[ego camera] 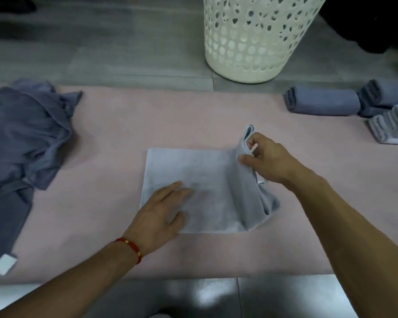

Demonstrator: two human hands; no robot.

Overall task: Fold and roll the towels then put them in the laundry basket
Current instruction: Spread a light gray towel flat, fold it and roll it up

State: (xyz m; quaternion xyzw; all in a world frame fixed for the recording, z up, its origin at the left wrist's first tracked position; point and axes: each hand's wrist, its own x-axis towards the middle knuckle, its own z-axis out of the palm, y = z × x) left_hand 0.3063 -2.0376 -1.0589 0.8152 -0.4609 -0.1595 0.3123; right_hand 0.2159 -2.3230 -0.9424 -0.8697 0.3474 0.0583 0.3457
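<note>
A pale blue towel [200,175] lies folded flat on the pink mat [129,125] in the middle. My left hand [163,212] presses flat on its near left part, fingers straight. My right hand [264,159] pinches the towel's right edge and lifts it off the mat, so that side stands up in a fold. The white perforated laundry basket [255,42] stands on the grey floor beyond the mat, upright.
A heap of unfolded dark blue towels [21,138] lies at the mat's left end. At the right end lie rolled towels: a dark blue one [319,102], another dark blue one [386,92] and a pale one [393,125]. Grey floor tiles surround the mat.
</note>
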